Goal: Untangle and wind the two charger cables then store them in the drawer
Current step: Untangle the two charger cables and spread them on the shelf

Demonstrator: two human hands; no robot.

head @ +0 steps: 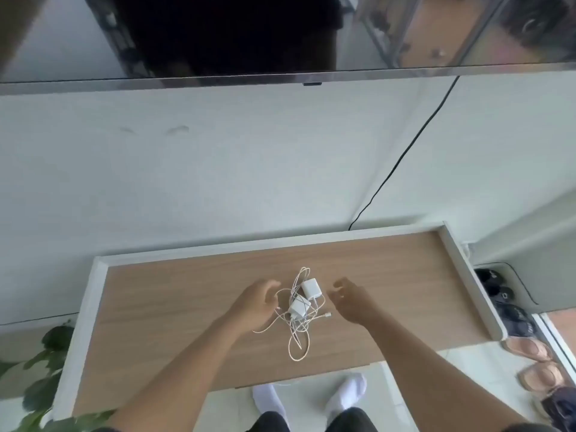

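Two white charger cables (298,335) lie in one tangled heap in the middle of a wooden cabinet top (174,310). Two white plug adapters sit in the heap: one (311,289) toward the back, the other (298,308) just in front of it. My left hand (257,302) hovers at the left side of the heap with fingers loosely curved, holding nothing. On the right of the heap, my right hand (350,299) also hovers with curved fingers and nothing in them. No drawer is visible.
The cabinet top has a white raised rim (470,275) on the back and sides. A television (218,35) hangs on the wall above, with a black cord (405,151) running down. A plant (46,369) stands at the left, shoes (530,353) at the right.
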